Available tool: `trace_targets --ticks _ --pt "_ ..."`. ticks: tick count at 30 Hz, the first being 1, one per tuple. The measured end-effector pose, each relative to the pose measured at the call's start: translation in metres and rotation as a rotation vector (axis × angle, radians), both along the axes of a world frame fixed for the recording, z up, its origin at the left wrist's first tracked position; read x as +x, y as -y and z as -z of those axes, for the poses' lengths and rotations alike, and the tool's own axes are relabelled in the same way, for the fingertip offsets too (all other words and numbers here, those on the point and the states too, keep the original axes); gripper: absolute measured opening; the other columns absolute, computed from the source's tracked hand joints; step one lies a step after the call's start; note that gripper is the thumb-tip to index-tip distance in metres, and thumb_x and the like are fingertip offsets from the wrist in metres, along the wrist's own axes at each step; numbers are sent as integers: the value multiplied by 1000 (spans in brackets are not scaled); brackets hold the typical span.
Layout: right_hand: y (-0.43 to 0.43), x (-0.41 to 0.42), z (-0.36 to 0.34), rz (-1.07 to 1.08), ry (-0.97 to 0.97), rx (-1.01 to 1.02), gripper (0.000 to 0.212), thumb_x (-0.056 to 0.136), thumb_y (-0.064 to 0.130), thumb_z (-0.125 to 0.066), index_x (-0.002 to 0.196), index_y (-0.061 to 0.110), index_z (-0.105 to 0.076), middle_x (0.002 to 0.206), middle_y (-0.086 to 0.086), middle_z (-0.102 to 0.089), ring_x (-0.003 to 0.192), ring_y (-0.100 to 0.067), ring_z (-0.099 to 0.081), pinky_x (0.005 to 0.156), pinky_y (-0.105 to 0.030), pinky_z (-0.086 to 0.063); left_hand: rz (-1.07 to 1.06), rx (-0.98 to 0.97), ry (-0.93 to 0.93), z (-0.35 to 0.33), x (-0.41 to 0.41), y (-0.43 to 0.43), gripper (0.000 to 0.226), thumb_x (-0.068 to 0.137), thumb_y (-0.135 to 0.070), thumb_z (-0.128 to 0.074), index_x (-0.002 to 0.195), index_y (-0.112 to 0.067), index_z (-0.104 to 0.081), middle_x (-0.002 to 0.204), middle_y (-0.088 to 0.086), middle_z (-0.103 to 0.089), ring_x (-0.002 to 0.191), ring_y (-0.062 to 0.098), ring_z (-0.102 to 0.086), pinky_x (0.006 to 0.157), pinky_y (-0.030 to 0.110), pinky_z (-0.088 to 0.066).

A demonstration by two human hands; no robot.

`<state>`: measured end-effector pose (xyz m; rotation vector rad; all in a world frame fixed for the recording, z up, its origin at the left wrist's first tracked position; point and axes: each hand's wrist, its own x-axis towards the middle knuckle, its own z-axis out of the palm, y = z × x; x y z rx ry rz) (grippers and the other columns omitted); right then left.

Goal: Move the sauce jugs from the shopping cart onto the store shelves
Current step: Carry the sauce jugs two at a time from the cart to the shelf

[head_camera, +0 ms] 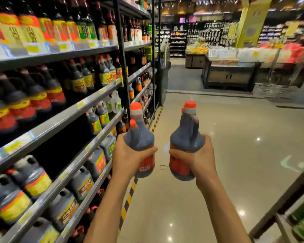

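I hold two dark sauce jugs with orange caps and red labels upright in front of me, over the aisle floor. My left hand point(128, 155) grips the left jug point(139, 135) around its body. The right jug point(186, 135), its handle turned to the right, is gripped around its middle by my right hand point(198, 158). The store shelves point(60, 120) run along my left side, stocked with similar dark jugs and bottles. A dark gap point(60, 148) shows on the shelf level beside my left hand. The shopping cart is out of sight.
A yellow-black striped line point(130, 195) marks the floor along the shelf base. A wooden rack point(288, 207) with green goods stands at the lower right. Display counters point(230, 76) and stacked baskets point(274, 90) lie ahead on the right, across the glossy floor point(235, 137).
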<state>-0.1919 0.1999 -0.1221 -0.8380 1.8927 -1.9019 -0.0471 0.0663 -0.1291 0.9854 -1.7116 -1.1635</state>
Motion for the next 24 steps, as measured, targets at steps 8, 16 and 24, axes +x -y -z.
trace_targets --ticks 8,16,24 --pt "139 -49 -2 -151 -17 -9 75 54 12 -95 117 7 -55 107 -11 -68 94 -26 -70 79 -51 -59 -153 1 -31 -3 -38 109 84 40 -51 -90 111 -26 -55 104 -7 -68 95 15 -68 78 41 -59" --pt "302 -78 1 -492 -71 -70 71 59 12 -95 117 13 -53 106 2 -67 89 -7 -68 73 -35 -58 -477 -73 36 -6 -48 209 68 38 -60 -84 96 -39 -56 90 -17 -68 84 3 -67 69 33 -57" --pt "428 -44 -5 -841 -34 -130 78 56 13 -95 119 13 -49 109 6 -61 95 -1 -63 63 -11 -50 -908 -68 54 -23 1 262 92 35 -61 -85 114 -28 -52 110 -10 -65 99 16 -64 81 42 -57"
